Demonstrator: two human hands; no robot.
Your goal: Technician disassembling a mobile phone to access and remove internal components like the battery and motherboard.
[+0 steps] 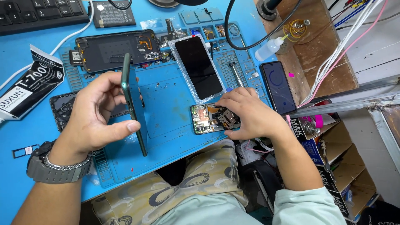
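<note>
Phone frame [132, 104] edge-up, pinched in left hand [93, 114]; right hand [250, 112] gripping circuit board [208, 118].

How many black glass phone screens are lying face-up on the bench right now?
2. One black glass screen panel lies on clear wrap at the blue mat's top centre; one black phone lies at the mat's right edge. Others may be hidden under hands.

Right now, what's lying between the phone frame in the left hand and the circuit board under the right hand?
In the head view, only bare blue repair mat separates the phone frame from the circuit board.
</note>
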